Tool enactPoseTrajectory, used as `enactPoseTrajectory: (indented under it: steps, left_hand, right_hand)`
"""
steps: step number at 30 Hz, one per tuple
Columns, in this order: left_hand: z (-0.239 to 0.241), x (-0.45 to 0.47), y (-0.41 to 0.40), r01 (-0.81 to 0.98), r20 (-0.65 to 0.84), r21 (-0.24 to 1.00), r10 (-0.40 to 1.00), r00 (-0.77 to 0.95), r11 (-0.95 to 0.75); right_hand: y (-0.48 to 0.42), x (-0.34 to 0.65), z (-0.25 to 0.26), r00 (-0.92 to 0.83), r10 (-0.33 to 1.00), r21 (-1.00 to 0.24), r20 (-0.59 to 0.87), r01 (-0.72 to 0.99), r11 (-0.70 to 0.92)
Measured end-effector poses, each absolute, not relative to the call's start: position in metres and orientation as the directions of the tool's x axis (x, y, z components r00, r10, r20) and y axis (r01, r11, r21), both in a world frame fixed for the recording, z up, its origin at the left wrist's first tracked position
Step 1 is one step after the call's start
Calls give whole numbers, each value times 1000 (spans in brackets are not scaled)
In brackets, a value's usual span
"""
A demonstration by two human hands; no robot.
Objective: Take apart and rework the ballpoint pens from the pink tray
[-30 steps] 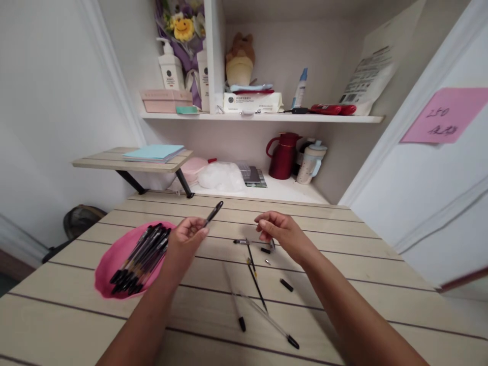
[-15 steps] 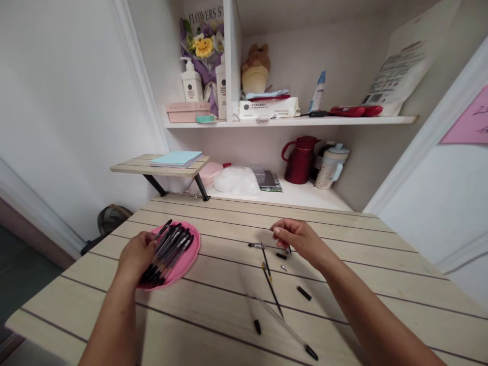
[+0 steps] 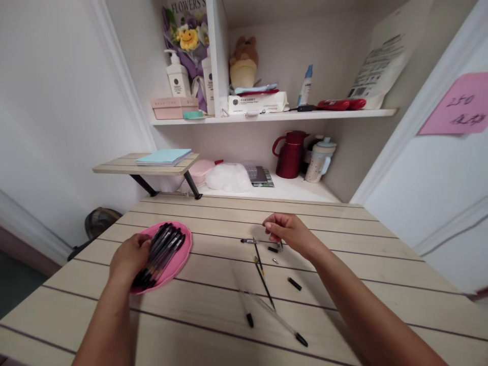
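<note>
You are resting your left hand (image 3: 129,256) on the near edge of the pink plate (image 3: 182,260). The plate is sitting on the left side of the wooden table (image 3: 354,264). A bunch of black pens (image 3: 163,248) is lying on the plate, all pointing the same way. Your fingers are lying on the near ends of the pens. They are bending a little, but I cannot tell if they are gripping a pen or just touching.

You are holding your right hand (image 3: 287,234) just above the middle of the table. Its fingers are curling in and the tips are coming close together, like a pinch. I cannot tell if anything tiny is sitting between them.

Loose pen parts are lying on the table under and near that hand. A small black piece (image 3: 273,249) is lying just beside your fingertips. A short dark part with a shiny end (image 3: 249,241) is lying to its left. A thin ink tube (image 3: 264,278) is pointing toward you. A little black cap (image 3: 294,283) is lying off to the right of it. Two clear pen tubes (image 3: 280,321) with black tips are lying closest to you.

A red jug (image 3: 292,155) is standing on the low shelf behind the table.
</note>
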State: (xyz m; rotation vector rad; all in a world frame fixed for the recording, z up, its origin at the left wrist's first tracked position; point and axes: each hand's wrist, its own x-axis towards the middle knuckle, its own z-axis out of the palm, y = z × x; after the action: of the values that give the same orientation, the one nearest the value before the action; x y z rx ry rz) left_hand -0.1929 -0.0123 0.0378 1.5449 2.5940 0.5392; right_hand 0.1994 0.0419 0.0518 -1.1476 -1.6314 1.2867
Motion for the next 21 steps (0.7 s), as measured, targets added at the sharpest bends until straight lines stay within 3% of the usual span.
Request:
enactPoseTrajectory:
  steps: [8, 12, 15, 18, 21]
  left_hand:
    - [51, -170, -14, 885, 251, 262, 858, -448, 385]
    - [55, -125, -20, 929, 315, 311, 901, -299, 200]
    - [47, -76, -30, 928, 214, 363, 977, 11, -90]
    - [32, -33, -41, 933, 10, 323, 987, 162, -157]
    - [18, -8, -46, 963, -54, 223, 984, 168, -152]
  right_hand:
    - [42, 203, 54, -322, 946, -973, 21, 212, 94]
    - [44, 206, 54, -324, 945, -956, 34, 265, 126]
    - [45, 207, 53, -330, 943, -943, 46, 298, 150]
    - [44, 207, 51, -341, 939, -921, 50, 347, 175]
    - [44, 204, 48, -375, 926, -870, 47, 440, 222]
